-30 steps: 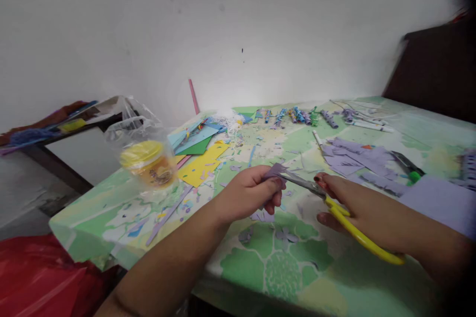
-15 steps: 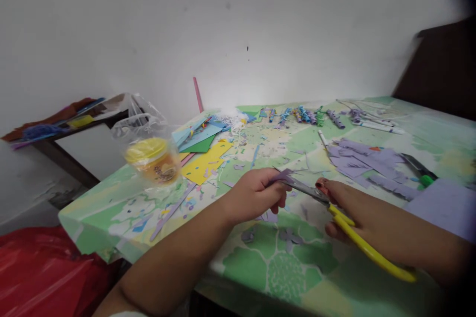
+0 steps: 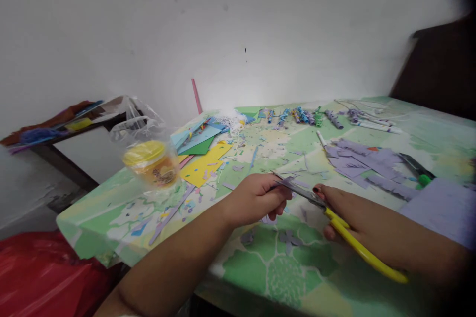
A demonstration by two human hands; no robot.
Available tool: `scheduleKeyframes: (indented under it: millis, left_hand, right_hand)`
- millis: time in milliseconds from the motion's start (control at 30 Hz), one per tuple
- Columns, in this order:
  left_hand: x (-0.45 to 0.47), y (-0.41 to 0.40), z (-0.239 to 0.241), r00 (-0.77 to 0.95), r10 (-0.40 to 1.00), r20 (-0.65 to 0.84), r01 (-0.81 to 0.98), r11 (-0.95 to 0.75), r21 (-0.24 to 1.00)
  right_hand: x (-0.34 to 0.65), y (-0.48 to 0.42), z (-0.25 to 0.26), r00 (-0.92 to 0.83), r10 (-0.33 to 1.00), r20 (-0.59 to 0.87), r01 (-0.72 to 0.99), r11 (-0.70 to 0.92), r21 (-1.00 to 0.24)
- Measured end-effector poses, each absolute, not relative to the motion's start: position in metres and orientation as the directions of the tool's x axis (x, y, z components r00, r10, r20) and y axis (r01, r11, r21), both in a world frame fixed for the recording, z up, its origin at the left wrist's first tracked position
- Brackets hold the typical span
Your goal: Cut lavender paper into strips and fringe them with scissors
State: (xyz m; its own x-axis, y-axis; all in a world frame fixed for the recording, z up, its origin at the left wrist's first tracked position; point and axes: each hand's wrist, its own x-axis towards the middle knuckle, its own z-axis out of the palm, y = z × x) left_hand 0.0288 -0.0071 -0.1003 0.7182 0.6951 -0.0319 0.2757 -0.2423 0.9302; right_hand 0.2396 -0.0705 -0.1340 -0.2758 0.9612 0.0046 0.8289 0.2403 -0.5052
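Note:
My left hand [image 3: 256, 199] is curled around a small purple paper piece [image 3: 284, 183], pinched between thumb and fingers just above the table. My right hand [image 3: 344, 208] grips yellow-handled scissors [image 3: 336, 223]; their metal blades point left and meet the paper at my left fingertips. Both hands hover over the green patterned tablecloth [image 3: 275, 257] near the front edge.
Purple paper strips [image 3: 362, 163] lie at the right, with coloured sheets [image 3: 203, 151] and rolled paper bits [image 3: 301, 116] further back. A yellow-lidded jar in a clear bag [image 3: 150, 161] stands at the left. A green-tipped tool [image 3: 418, 171] lies at the right. A red bag [image 3: 44, 277] sits below left.
The scissors' blades have slid further along the purple piece, and less of it shows beyond my left fingers. Both hands stay in about the same place.

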Motion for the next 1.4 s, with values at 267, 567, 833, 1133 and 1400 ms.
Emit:
scheduleKeyframes:
  millis: [267, 567, 833, 1133, 1400]
  left_hand:
    - [0.0262, -0.0044, -0.1059, 0.763, 0.638, -0.106, 0.124, 0.017, 0.992]
    - [0.0252, -0.0026, -0.1032, 0.673, 0.739, -0.016, 0.138, -0.105, 0.985]
    - [0.0313, -0.0039, -0.1067, 0.632, 0.772, -0.065, 0.19, -0.074, 0.979]
    - [0.0308, -0.0089, -0.0992, 0.637, 0.764, -0.102, 0.266, -0.094, 0.959]
    - [0.0221, -0.0011, -0.106, 0.74, 0.659, -0.137, 0.119, 0.073, 0.99]
  right_hand:
    - [0.2405, -0.0649, -0.1369, -0.285, 0.959, -0.018, 0.857, 0.246, -0.453]
    - [0.2442, -0.0651, -0.1295, -0.234, 0.972, -0.022, 0.876, 0.201, -0.439]
    - [0.2404, -0.0667, -0.1312, -0.239, 0.971, 0.004, 0.843, 0.21, -0.495]
    - [0.2355, -0.0695, -0.1299, -0.255, 0.967, -0.018, 0.85, 0.215, -0.481]
    - [0.2347, -0.0668, -0.1339, -0.252, 0.967, 0.034, 0.887, 0.245, -0.392]
